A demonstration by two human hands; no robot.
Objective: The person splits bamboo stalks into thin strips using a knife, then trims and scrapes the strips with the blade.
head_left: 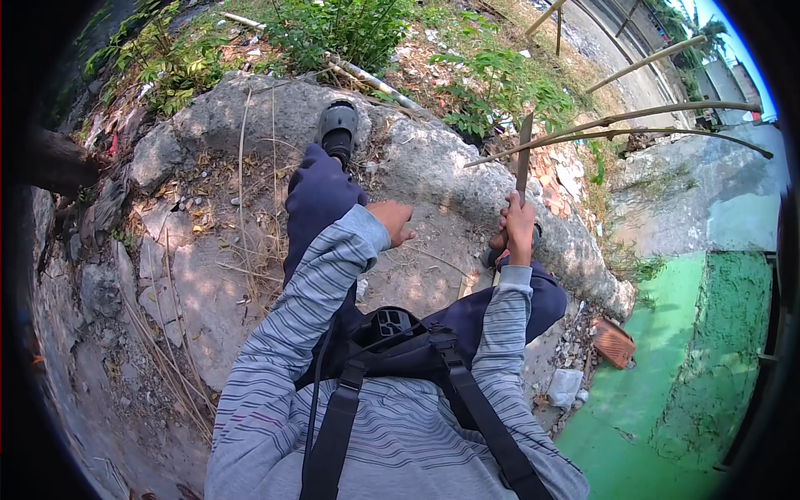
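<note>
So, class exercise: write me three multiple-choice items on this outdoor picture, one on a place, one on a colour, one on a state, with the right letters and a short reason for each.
1. Where does the foot in the grey shoe rest?
A. on the large rock
B. in green water
C. on a wooden bench

2. What colour is the water at the lower right?
A. red
B. green
C. black

3. How is the right hand?
A. open and flat
B. hidden in a pocket
C. closed around an upright blade

Answers: 1 A, the shoe sits at the rock's upper edge. 2 B, the surface is bright green. 3 C, the fingers wrap the handle while the left hand is empty on the knee.
</note>
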